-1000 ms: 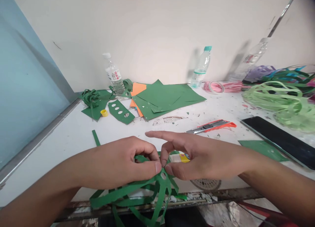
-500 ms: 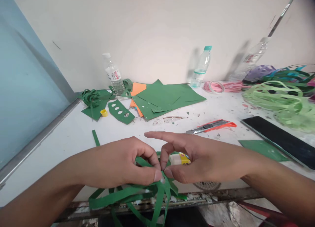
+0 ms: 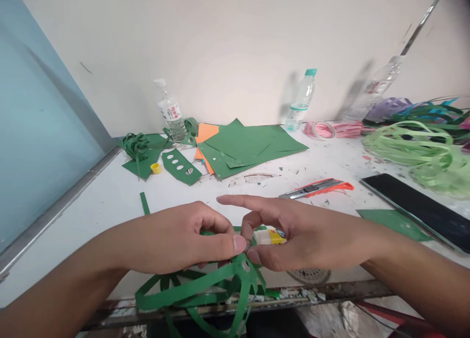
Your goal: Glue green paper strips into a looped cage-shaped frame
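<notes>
Strips of green paper (image 3: 198, 285), joined into loops, hang below my hands at the table's front edge. My left hand (image 3: 191, 240) is closed, thumb pressed to the fingers at the top of the strips. Beside it, my right hand (image 3: 282, 235) pinches the same green paper with thumb and a curled finger, its index finger stretched out to the left. The fingertips of both hands are close together, and the exact spot they grip is partly hidden. Behind my right hand lies a glue stick (image 3: 270, 236) with a yellow label, partly covered.
An orange utility knife (image 3: 317, 187) and a black phone (image 3: 418, 208) lie to the right. Green sheets (image 3: 253, 147), a punched green piece (image 3: 181, 167) and a yellow cap (image 3: 156, 168) lie further back. Bottles (image 3: 171, 113) stand by the wall; light green strips (image 3: 407, 142) are piled right.
My left thumb has lifted slightly and shifted right, toward my right fingers. The green loops have swung a little, and the joined spot with a pale patch shows more clearly.
</notes>
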Demonstrator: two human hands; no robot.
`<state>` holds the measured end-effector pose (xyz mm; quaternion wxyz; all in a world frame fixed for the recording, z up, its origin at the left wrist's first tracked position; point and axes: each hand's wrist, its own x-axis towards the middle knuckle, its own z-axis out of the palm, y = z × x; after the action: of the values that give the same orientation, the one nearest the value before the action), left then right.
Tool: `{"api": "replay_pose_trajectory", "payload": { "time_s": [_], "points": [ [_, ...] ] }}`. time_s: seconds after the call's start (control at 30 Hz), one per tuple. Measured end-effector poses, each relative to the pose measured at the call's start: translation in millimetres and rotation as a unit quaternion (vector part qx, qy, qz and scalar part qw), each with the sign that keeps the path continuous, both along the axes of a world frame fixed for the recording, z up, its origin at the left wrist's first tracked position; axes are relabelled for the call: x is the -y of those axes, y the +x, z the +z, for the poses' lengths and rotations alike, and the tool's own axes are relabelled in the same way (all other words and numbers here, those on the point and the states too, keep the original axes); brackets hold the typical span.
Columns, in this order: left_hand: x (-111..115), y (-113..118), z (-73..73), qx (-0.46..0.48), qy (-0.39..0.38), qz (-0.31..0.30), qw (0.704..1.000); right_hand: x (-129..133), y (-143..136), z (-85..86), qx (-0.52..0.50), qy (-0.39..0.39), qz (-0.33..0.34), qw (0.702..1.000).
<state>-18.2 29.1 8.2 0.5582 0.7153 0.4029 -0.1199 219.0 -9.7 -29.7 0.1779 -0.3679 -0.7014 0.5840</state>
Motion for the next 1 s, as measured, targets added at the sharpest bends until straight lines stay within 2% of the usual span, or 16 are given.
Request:
{"api": "replay_pose_trajectory", "payload": {
  "time_s": [0.27, 0.53, 0.7, 1.0],
  "points": [
    [0.6, 0.7, -0.2, -0.043, 0.011, -0.002, 0.999, 0.2, -0.1, -0.8, -0.022, -0.026, 0.002, 0.999],
    [1.5, 1.8, -3.2, -0.009, 0.024, -0.002, 1.0, -0.9, 2.3, -3.6, -0.038, -0.036, 0.004, 0.999],
    [-2.4, 0.8, 0.9, 0.011, -0.008, 0.001, 1.0, -1.0, 3.3, -3.7, -0.029, -0.037, 0.006, 0.999],
    [-1.3, 1.5, 0.6, 0.013, -0.02, -0.001, 1.0, -2.1, 4.1, -3.3, -0.051, -0.033, 0.022, 0.998]
  ]
}}
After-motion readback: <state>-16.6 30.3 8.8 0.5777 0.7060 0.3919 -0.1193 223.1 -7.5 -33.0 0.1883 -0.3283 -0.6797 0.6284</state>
